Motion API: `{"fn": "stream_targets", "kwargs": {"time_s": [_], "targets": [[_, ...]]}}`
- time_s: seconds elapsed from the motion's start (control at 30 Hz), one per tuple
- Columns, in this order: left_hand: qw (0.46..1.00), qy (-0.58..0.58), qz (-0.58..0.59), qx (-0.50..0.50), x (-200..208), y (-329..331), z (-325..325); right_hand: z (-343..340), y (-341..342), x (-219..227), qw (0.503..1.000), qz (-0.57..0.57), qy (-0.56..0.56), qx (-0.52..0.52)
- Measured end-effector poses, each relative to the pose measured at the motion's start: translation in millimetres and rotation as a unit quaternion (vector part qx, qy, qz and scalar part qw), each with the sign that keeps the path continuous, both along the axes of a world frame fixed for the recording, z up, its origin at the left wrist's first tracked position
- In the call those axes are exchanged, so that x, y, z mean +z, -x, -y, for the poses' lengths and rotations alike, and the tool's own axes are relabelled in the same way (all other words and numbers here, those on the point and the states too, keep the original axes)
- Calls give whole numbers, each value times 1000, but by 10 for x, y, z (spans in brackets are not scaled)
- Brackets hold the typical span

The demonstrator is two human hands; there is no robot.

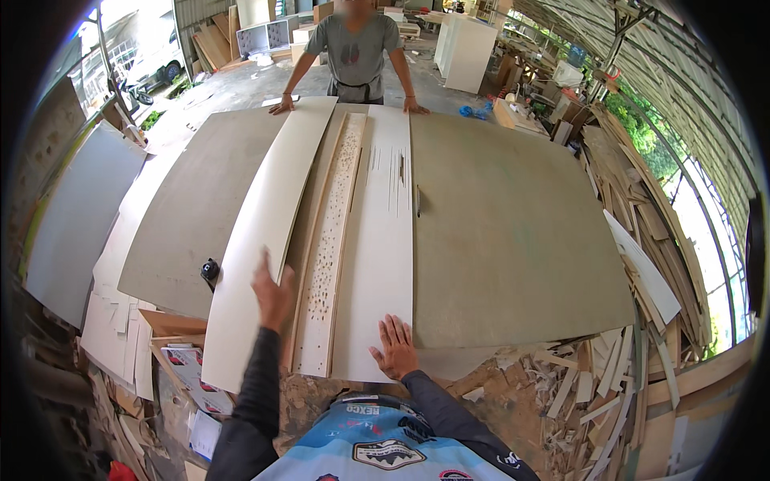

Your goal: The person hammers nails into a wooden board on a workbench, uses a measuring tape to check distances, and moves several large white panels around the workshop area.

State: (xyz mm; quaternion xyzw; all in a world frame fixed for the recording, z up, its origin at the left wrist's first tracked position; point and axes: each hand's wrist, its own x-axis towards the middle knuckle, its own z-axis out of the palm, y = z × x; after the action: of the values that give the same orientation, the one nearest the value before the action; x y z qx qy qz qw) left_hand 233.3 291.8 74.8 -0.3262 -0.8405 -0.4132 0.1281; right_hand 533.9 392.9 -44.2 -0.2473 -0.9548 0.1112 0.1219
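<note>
My left hand [273,297] is open and slightly blurred, its fingers stretched over the inner edge of a long white panel [261,204]. My right hand [395,348] lies flat, fingers spread, on the near end of a second white panel [375,264], beside a large grey-brown board [513,232]. Between the white panels runs a long, narrow wooden strip [325,256] with a pale face dotted with holes. Narrow dark slits mark the second panel's far part. A black tape measure [210,270] rests left of the first panel, on another grey-brown board [196,208].
Across the boards stands a person [353,56] in a grey shirt, both hands on the far edge. Wood offcuts [597,377] lie in a heap at the near right. Long planks [650,224] lean along the right side. A wooden box [180,345] stands at the near left.
</note>
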Motion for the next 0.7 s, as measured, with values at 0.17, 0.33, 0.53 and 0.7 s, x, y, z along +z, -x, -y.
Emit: {"fn": "stream_targets", "kwargs": {"time_s": [0.17,0.33,0.53,0.7], "targets": [[994,-17,29,105,594,698,-82,-2,49,6,1000,-10,-1,-2],[989,128,-56,-50,-14,-116,-228,17,41,-31,1000,-21,0,-2],[942,204,26,-266,-738,-1587,-472,3,53,-28,1000,7,-14,6],[935,238,39,-261,-923,-1868,-652,24,38,-48,998,-16,49,19]]}}
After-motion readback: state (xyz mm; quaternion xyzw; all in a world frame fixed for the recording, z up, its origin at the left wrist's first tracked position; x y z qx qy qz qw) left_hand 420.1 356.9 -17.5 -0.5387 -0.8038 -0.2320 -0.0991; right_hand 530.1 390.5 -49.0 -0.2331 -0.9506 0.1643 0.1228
